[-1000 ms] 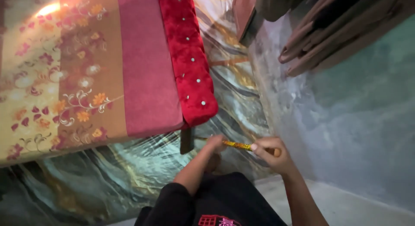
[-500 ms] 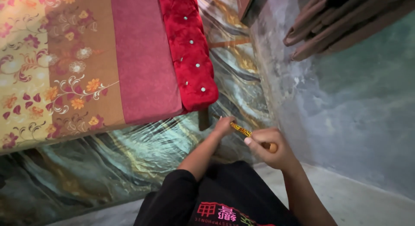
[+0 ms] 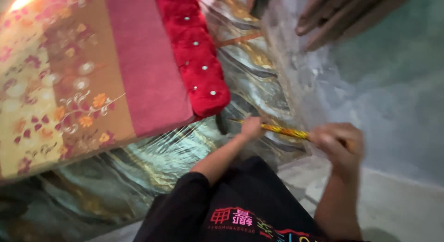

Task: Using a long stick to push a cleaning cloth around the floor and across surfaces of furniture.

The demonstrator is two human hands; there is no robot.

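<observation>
At the lower right of the frame, the right hand (image 3: pixel 336 142) gripped a yellow patterned stick (image 3: pixel 277 129), its fingers closed round it; the left hand (image 3: pixel 251 127) pinched the far end, both now nearer the red tufted cushion (image 3: pixel 196 52) than a second before.

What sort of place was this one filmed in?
Probably a furniture or upholstery workshop, or a storeroom. A bed with a floral mattress and red tufted board sits over plastic wrap, timber leans on a rough wall, and both hands hold a yellow stick.
</observation>
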